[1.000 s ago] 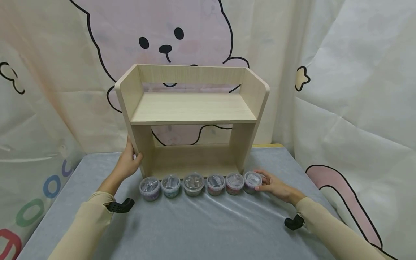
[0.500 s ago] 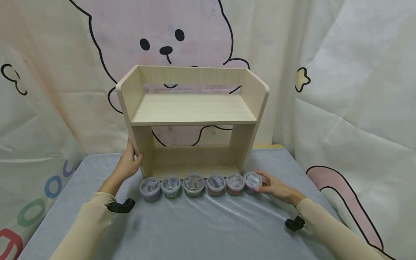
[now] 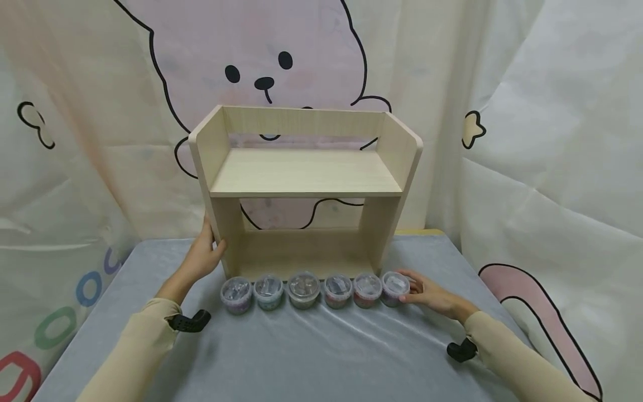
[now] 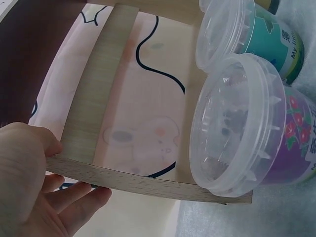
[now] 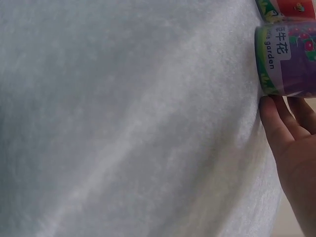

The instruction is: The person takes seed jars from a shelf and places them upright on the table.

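In the head view, a pale wooden two-tier shelf (image 3: pixel 306 173) stands on the cloth-covered table. My left hand (image 3: pixel 203 254) grips its left side panel (image 4: pixel 143 183), thumb on one face and fingers on the other in the left wrist view. Several clear-lidded plastic tubs line up along the shelf's front foot. Leftmost is a purple-labelled tub (image 4: pixel 296 143), beside a teal-labelled tub (image 4: pixel 271 37). At the right end, my right hand (image 3: pixel 434 296) holds another purple-labelled tub (image 5: pixel 296 59) by its right side, thumb in front. Its label reads "garden" and has red flowers.
A grey-blue cloth (image 3: pixel 321 357) covers the table, wrinkled before the tubs. Behind the shelf hangs a curtain (image 3: pixel 422 67) printed with a bear. More printed cloth hangs at both sides. Each wrist wears a black band (image 3: pixel 191 322).
The head view has shifted slightly, so everything sits a little lower and further right. Both hands, the shelf and the tubs keep their places relative to one another.
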A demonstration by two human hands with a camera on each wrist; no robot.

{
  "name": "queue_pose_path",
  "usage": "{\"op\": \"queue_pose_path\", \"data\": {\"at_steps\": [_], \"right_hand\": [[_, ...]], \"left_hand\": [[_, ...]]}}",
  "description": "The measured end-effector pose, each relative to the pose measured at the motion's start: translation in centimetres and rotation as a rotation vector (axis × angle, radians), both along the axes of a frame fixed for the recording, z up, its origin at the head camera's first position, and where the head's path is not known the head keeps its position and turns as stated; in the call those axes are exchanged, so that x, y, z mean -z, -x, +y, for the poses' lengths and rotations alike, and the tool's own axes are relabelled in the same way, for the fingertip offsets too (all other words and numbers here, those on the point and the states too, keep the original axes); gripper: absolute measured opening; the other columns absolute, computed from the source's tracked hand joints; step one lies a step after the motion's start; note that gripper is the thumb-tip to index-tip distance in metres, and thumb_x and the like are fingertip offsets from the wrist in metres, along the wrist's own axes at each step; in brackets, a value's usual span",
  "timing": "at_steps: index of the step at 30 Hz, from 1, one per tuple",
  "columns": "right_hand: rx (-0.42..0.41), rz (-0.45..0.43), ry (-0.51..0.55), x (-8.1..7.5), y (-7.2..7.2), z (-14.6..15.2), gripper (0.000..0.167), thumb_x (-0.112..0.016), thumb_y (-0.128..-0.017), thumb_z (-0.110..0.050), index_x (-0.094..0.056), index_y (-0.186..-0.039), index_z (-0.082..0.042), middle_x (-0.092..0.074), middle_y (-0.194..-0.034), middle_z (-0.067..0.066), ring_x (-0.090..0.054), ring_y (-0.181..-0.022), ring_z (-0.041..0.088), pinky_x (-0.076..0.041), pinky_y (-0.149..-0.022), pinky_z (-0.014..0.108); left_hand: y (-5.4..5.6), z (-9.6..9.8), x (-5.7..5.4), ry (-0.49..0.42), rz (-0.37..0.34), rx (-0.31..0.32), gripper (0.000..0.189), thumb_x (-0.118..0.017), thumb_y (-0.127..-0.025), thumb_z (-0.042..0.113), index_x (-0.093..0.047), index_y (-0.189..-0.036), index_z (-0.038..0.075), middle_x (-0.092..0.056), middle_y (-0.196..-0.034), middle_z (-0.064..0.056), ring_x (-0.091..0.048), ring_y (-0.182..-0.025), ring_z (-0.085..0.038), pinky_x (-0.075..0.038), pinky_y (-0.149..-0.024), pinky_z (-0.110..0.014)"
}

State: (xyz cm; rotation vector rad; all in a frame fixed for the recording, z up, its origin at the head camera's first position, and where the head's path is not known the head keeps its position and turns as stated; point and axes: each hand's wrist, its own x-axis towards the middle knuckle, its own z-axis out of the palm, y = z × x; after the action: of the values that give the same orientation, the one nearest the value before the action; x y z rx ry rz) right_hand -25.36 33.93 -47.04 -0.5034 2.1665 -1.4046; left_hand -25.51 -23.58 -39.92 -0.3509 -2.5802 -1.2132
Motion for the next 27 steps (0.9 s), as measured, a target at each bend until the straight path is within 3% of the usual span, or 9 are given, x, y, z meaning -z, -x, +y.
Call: {"op": "queue_pose_path", "data": {"at_steps": [14, 23, 27], "right_hand": [[-0.056, 0.007, -0.024, -0.6, 0.2, 0.2, 0.073, -0.061, -0.100, -0.017, -0.020, -0.160, -0.007, -0.035, -0.159, 0.024, -0.046, -0.128, -0.008, -0.043, -0.101, 0.018], [-0.055, 0.003, -0.042, -0.9, -0.1, 0.2, 0.073, -0.060, -0.101, -0.020, -0.020, -0.161, -0.006, -0.034, -0.160, 0.027, -0.045, -0.129, -0.005, -0.046, -0.098, 0.015], [-0.031, -0.007, -0.043, -1.1, 0.1, 0.1, 0.068, -0.053, -0.104, -0.023, -0.020, -0.161, -0.004, -0.030, -0.160, 0.028, -0.049, -0.127, -0.003, -0.048, -0.104, 0.022]], "left_hand": [[-0.3, -0.2, -0.2, 0.035, 0.028, 0.027, 0.093, -0.050, -0.100, -0.001, 0.016, -0.162, 0.020, -0.028, -0.157, -0.038, -0.038, -0.139, -0.059, -0.038, -0.111, -0.069], [-0.7, -0.1, 0.0, -0.004, 0.011, 0.055, 0.093, -0.049, -0.103, 0.004, 0.020, -0.161, 0.027, -0.027, -0.158, -0.039, -0.035, -0.142, -0.059, -0.038, -0.110, -0.070], [-0.7, -0.3, -0.2, -0.017, 0.009, 0.064, 0.093, -0.049, -0.104, 0.005, 0.019, -0.161, 0.032, -0.027, -0.158, -0.039, -0.038, -0.138, -0.063, -0.040, -0.105, -0.074]]}}
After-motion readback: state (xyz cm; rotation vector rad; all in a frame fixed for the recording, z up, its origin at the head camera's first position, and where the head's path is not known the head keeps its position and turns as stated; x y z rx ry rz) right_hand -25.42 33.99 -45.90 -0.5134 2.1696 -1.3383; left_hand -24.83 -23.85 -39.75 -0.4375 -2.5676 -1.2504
